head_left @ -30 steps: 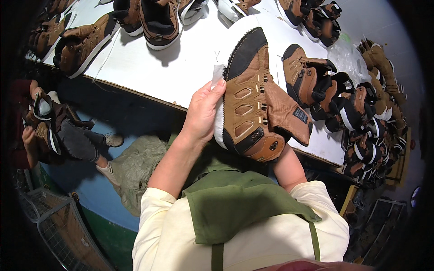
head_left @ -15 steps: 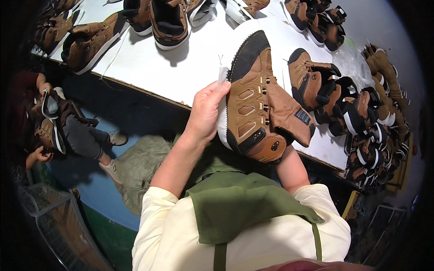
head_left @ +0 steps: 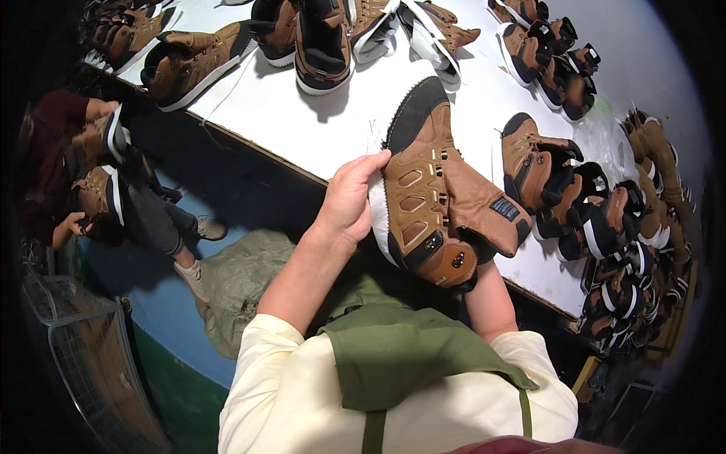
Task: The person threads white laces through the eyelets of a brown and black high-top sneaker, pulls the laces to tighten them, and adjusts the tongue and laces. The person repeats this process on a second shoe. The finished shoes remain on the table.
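Observation:
A brown boot upper (head_left: 416, 189) with a black toe cap and a zigzag-cut edge is held up before me, toe pointing away. My left hand (head_left: 352, 197) grips its left edge, thumb lying along the zigzag rim and the fingers behind. White lining (head_left: 380, 216) shows along that edge beside my palm. The padded brown tongue (head_left: 484, 200), with a dark label, flops out to the right. Behind the boot's heel my right forearm (head_left: 490, 299) goes up, and the boot hides the right hand, so its fingers cannot be seen.
The white-topped table (head_left: 302, 136) spreads ahead, with brown boots (head_left: 324, 49) along its far side. More boots (head_left: 533, 163) and clear plastic (head_left: 605, 136) crowd the right. At left a person (head_left: 64, 144) holds shoes near a wire basket (head_left: 94, 363) and a grey-green sack (head_left: 246, 280).
The white strip standing up by my left thumb no longer shows clearly. The surroundings have shifted rightward and down in view. At left, the other person's shoes have moved apart.

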The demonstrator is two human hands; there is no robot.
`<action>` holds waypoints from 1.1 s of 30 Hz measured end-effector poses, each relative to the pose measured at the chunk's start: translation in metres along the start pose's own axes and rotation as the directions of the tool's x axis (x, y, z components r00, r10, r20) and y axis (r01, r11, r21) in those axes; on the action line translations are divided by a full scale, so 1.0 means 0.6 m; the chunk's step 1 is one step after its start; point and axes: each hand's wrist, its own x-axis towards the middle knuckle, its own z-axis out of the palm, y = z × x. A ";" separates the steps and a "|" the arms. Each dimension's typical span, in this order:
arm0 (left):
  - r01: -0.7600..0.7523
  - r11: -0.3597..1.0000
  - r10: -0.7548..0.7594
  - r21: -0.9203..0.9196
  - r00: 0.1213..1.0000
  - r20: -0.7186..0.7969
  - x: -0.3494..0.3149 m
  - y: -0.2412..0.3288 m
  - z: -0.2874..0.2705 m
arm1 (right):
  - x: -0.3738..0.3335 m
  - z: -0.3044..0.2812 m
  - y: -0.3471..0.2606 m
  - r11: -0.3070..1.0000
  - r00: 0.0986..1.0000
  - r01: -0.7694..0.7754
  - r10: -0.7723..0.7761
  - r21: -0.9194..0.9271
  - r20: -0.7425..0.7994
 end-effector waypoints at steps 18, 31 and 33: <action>-0.024 0.995 0.029 -0.099 0.999 0.042 -0.003 0.018 -0.015 | 0.004 0.059 0.001 0.992 0.975 -0.085 0.064 0.089 0.214; -0.215 0.974 0.208 -0.066 0.973 -0.097 -0.036 0.066 0.008 | 0.052 0.132 0.013 0.983 0.890 -0.180 0.155 0.018 0.429; -0.202 0.975 0.199 -0.096 0.979 -0.039 -0.037 0.078 -0.007 | 0.060 0.143 0.022 0.970 0.884 -0.234 0.185 0.062 0.430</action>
